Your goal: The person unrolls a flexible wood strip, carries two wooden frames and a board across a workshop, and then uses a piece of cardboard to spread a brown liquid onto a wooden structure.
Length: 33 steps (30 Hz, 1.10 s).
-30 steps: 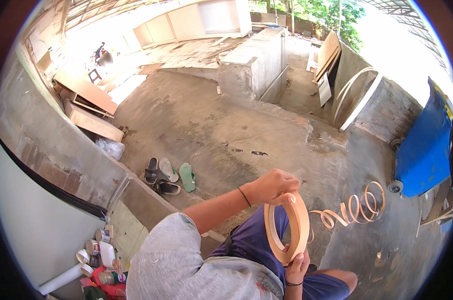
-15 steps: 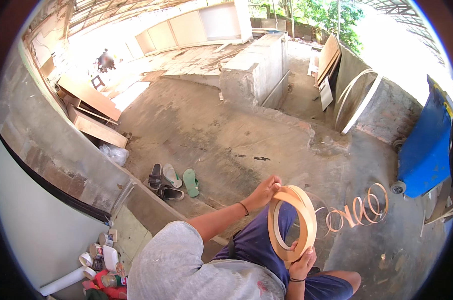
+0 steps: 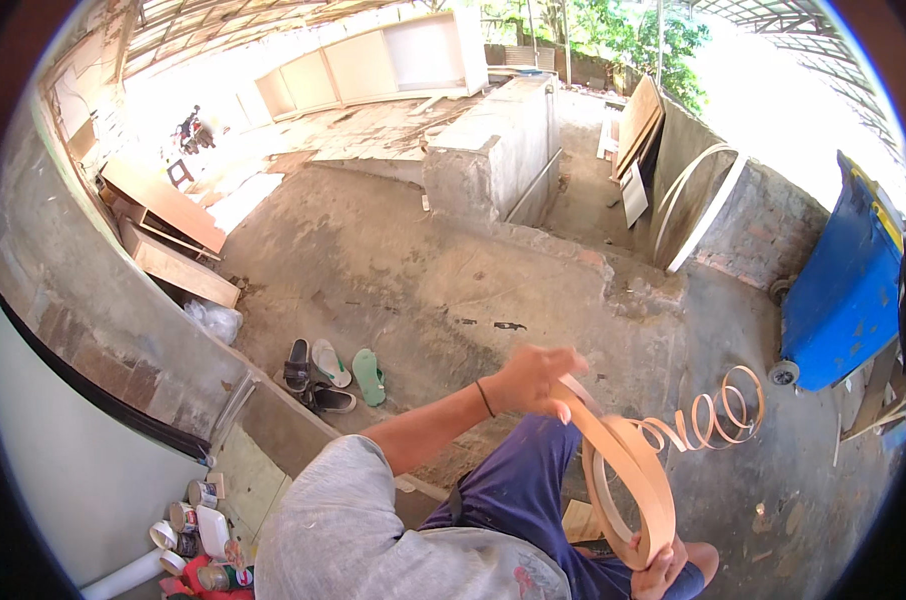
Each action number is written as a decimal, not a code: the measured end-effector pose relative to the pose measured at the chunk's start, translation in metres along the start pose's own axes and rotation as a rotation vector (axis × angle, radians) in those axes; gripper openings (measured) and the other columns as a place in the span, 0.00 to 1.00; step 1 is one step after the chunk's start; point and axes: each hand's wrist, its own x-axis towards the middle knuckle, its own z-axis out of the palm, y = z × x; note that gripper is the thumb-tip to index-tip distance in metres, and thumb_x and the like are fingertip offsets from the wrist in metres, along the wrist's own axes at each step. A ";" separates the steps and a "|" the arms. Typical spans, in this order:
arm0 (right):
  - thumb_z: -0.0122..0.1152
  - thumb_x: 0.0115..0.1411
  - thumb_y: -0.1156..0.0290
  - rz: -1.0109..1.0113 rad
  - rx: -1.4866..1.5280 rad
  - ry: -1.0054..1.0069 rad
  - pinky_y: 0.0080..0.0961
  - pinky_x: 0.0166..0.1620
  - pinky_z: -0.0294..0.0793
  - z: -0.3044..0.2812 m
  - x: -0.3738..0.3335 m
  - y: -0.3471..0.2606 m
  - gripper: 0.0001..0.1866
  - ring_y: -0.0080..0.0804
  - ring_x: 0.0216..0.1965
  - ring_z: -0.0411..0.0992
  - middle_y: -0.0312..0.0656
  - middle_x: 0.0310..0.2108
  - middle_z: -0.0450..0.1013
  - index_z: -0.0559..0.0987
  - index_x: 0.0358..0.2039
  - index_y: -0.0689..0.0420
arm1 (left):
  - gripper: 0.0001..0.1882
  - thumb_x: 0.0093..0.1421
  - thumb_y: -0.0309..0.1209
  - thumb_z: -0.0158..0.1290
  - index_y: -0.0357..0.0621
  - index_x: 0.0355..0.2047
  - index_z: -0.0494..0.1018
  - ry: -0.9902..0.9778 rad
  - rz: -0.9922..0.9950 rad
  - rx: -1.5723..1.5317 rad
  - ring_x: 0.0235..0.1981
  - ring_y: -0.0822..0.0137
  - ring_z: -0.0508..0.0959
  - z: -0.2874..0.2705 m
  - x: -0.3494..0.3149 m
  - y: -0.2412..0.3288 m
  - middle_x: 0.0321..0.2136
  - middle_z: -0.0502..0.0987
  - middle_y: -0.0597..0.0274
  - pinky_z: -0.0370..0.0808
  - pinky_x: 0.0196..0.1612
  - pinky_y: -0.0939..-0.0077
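Observation:
A roll of wood-coloured edge banding (image 3: 657,500) is tilted above my lap, its flat face turned partly toward me. At its lower rim my right hand (image 3: 661,572) grips it, fingers partly behind the band. A length of the banding rises from the roll to my left hand (image 3: 535,380), whose thumb and fingers, slightly smeared by motion, are around its upper end. From the roll's far side a loose curled strip (image 3: 711,422) trails right in several loops over the concrete floor.
Slippers (image 3: 369,378) lie on the floor ahead to the left. Jars and tins (image 3: 185,517) crowd the lower left beside a white panel (image 3: 83,440). A blue wheeled bin (image 3: 843,290) stands right. A low concrete wall (image 3: 488,150) is farther off; wooden boards (image 3: 168,200) lean at left.
The roll and my right hand have moved down and to the right. A stretch of banding now spans between my left hand and the roll. The view has shifted slightly.

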 end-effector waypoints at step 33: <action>0.45 0.57 0.50 -0.073 -0.014 0.255 0.30 0.24 0.71 -0.008 0.001 -0.029 0.26 0.36 0.21 0.70 0.48 0.25 0.71 0.71 0.31 0.66 | 0.36 0.56 0.63 0.30 0.39 0.36 0.68 0.296 -0.708 -1.233 0.30 0.73 0.71 0.104 -0.006 0.069 0.28 0.72 0.63 0.68 0.34 0.79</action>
